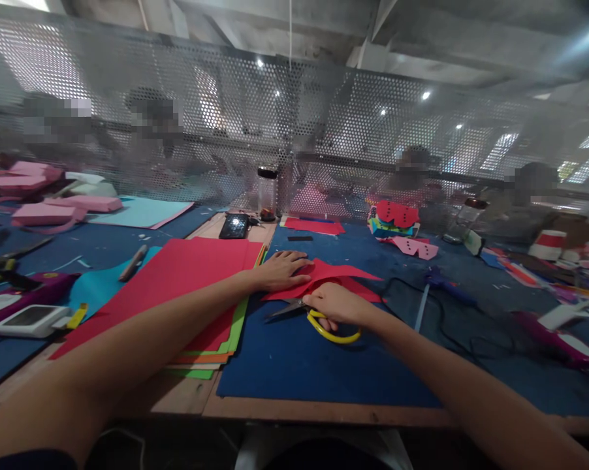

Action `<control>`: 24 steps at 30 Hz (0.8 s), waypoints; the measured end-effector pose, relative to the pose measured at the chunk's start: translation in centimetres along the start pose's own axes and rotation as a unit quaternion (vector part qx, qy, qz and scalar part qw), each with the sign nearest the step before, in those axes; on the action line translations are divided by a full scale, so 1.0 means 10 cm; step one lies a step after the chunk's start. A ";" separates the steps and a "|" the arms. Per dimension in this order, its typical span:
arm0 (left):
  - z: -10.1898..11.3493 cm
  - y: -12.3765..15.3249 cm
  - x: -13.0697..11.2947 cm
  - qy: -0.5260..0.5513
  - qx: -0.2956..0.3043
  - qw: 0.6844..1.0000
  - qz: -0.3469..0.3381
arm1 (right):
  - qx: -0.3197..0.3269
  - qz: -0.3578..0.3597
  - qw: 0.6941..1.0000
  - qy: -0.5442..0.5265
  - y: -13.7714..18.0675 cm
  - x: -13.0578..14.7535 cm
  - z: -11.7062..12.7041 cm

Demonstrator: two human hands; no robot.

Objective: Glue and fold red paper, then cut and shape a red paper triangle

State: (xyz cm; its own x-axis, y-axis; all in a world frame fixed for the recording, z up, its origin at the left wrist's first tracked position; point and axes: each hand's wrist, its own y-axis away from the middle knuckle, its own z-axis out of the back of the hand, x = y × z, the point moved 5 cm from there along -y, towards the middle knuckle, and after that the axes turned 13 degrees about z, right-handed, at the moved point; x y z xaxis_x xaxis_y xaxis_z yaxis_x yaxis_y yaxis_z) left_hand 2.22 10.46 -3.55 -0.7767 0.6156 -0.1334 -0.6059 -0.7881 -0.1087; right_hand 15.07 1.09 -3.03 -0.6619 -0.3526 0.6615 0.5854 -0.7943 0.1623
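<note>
Red paper (346, 270), probably light, pliable and easily creased, lies back from the front edge of the table (324, 408), left hand (285, 271) spread at its left end, right hand (339, 304) gripping yellow-handled scissors (336, 337), outer margins likely offering the safest hold

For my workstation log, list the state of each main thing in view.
Left hand: flat on loose red paper
Right hand: closed on scissors
Scissors: held, blades pointing left
Loose red paper: bent
Paper stack: edges uneven
Central jar: upright, lidded
Phone: lying flat
Blue glue gun: lying down
</note>
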 end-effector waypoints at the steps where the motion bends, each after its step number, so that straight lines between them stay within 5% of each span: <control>1: 0.00 0.00 0.00 -0.001 0.000 1.000 -0.001 | 0.001 0.004 1.000 -0.002 -0.01 -0.01 0.00; 24: -0.01 0.00 -0.01 -0.009 -0.009 1.000 -0.010 | -0.001 -0.003 1.000 -0.018 -0.01 0.04 -0.03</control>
State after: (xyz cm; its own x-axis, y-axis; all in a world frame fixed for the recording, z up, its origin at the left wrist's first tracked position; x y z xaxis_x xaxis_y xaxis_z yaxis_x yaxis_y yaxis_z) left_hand 2.33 10.39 -3.63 -0.7671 0.6313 -0.1141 -0.6187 -0.7751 -0.1285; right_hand 14.58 0.90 -3.02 -0.6482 -0.3288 0.6869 0.5800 -0.7977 0.1655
